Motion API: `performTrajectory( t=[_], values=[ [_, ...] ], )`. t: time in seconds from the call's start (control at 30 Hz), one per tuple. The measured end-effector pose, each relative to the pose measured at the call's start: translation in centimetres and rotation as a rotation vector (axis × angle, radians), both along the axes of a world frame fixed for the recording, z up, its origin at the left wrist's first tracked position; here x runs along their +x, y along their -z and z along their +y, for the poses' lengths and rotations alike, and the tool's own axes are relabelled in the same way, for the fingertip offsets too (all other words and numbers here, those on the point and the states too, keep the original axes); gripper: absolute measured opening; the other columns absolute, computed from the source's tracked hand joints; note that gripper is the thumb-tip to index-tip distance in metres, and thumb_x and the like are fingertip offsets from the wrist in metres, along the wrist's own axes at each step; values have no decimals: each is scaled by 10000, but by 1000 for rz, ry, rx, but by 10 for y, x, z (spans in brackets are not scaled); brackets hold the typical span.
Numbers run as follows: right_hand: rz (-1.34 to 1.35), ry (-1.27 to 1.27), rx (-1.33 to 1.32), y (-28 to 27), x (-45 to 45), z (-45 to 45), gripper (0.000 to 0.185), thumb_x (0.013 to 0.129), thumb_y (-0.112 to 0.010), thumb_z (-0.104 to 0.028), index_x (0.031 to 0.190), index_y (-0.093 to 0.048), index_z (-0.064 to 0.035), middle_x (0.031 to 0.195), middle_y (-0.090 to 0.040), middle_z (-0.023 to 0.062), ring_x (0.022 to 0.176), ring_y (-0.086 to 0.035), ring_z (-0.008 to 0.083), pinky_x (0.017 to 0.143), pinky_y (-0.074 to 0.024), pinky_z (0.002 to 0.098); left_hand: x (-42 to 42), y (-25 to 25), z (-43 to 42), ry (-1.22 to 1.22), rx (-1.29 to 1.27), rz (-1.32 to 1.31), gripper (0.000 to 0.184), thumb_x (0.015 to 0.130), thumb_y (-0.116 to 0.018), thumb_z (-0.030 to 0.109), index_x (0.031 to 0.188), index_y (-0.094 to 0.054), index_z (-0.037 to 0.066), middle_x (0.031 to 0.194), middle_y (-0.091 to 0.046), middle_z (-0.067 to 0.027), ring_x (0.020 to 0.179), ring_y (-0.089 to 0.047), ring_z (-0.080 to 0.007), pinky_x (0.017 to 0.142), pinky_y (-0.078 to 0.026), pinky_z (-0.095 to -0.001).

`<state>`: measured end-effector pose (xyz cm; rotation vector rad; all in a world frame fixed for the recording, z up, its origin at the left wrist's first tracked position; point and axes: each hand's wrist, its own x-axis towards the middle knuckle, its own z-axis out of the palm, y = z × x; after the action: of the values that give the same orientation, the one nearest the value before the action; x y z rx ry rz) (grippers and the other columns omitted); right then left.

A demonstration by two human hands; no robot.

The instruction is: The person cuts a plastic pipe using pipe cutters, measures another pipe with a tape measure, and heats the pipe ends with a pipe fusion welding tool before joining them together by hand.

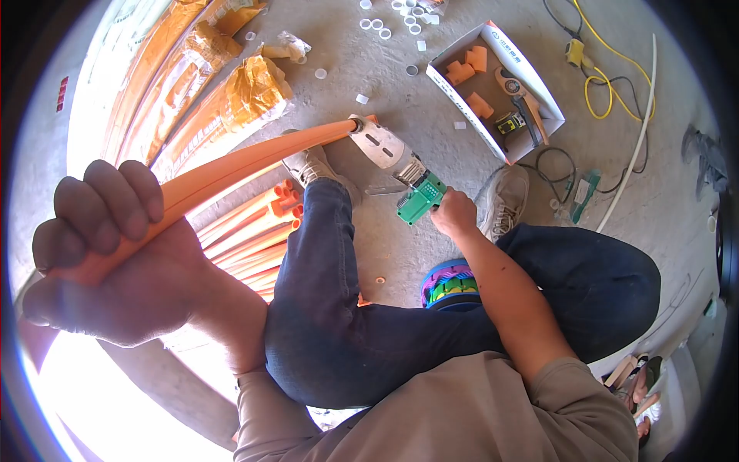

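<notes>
My left hand (127,258) is wrapped round a long orange plastic pipe (254,163) on the left, close to the camera. The pipe's far end meets the heating head of a pipe welding iron (421,199). That tool has a green body and a pale slotted metal front. My right hand (456,213) grips it at the rear of the green body; part of the grip is hidden behind my fingers. Beneath the held pipe, a bundle of orange pipes (258,231) lies on the floor beside my leg.
A white cardboard box (531,73) holds orange fittings (460,73), a pipe cutter (523,100) and a tape measure (509,122). Wrapped pipe bundles (231,100) lie upper left. White rings (377,25) are scattered at the top. A yellow cable (612,96) and a white pipe (635,154) lie right.
</notes>
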<state>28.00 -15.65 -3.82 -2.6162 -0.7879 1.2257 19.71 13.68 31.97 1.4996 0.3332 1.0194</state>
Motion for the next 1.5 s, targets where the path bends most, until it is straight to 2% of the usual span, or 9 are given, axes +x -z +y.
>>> performTrajectory(
  t=[0.2, 0.43, 0.6, 0.83, 0.93, 1.0, 1.17, 1.27, 1.5],
  values=[
    [-2, 8, -6, -6, 1, 2, 293, 806, -682, -214, 982, -639, 16, 913, -708, 237, 870, -708, 408, 771, -575, 481, 4, 2, -6, -48, 40, 9, 353, 937, -388, 372, 674, -454, 147, 670, -311, -5, 566, -292, -131, 505, -265, -273],
    [-12, 19, -5, -8, 1, 2, 299, 815, -679, -240, 974, -644, 12, 902, -710, 235, 861, -709, 411, 767, -575, 486, 8, 3, -10, 12, 49, 4, 359, 943, -417, 381, 674, -457, 145, 675, -321, -3, 561, -296, -132, 502, -264, -273],
    [-9, 8, -5, -9, 1, 2, 301, 823, -674, -248, 975, -647, 11, 902, -710, 238, 858, -711, 409, 774, -576, 486, 7, 6, -7, -7, 38, -1, 476, 993, -406, 515, 693, -419, 145, 656, -325, -7, 551, -307, -131, 499, -274, -273],
    [1, 16, -34, -11, 0, 2, 284, 827, -666, -237, 983, -649, 0, 916, -710, 236, 871, -710, 407, 781, -574, 487, 4, 10, -11, -7, 86, 77, 482, 1002, -429, 508, 677, -331, 166, 613, -304, 7, 505, -267, -117, 465, -235, -271],
    [27, 4, -35, -13, 2, 3, 272, 834, -658, -233, 983, -647, -6, 922, -710, 234, 877, -709, 405, 791, -571, 485, 12, 10, -10, -100, 31, 21, 484, 1000, -453, 471, 658, -270, 180, 583, -284, 20, 482, -247, -107, 455, -209, -272],
    [35, 8, -50, -13, 1, 3, 265, 837, -654, -234, 980, -641, -10, 924, -710, 232, 881, -708, 403, 795, -569, 484, 19, 10, -12, -394, 70, 93, 471, 998, -457, 427, 633, -278, 190, 563, -283, 31, 464, -236, -93, 450, -192, -268],
    [58, 18, -49, -12, -6, 2, 262, 837, -653, -234, 976, -631, -13, 903, -711, 225, 851, -712, 397, 779, -571, 484, 15, 14, -12, -301, -47, -41, 402, 989, -424, 326, 624, -324, 192, 564, -299, 42, 447, -236, -79, 446, -198, -259],
    [70, 38, -24, -12, -9, 0, 260, 833, -656, -230, 962, -625, -6, 872, -709, 223, 813, -713, 393, 754, -575, 483, 1, 15, 1, 51, -46, -62, 363, 1008, -365, 303, 665, -362, 182, 591, -322, 39, 464, -252, -76, 465, -229, -256],
    [154, 69, -7, -16, -12, 2, 253, 847, -669, -221, 965, -613, -5, 846, -706, 217, 805, -716, 385, 746, -574, 478, -4, 17, 11, 141, -85, -68, 330, 996, -358, 300, 703, -394, 153, 617, -324, 15, 491, -273, -105, 489, -255, -271]
  ],
)
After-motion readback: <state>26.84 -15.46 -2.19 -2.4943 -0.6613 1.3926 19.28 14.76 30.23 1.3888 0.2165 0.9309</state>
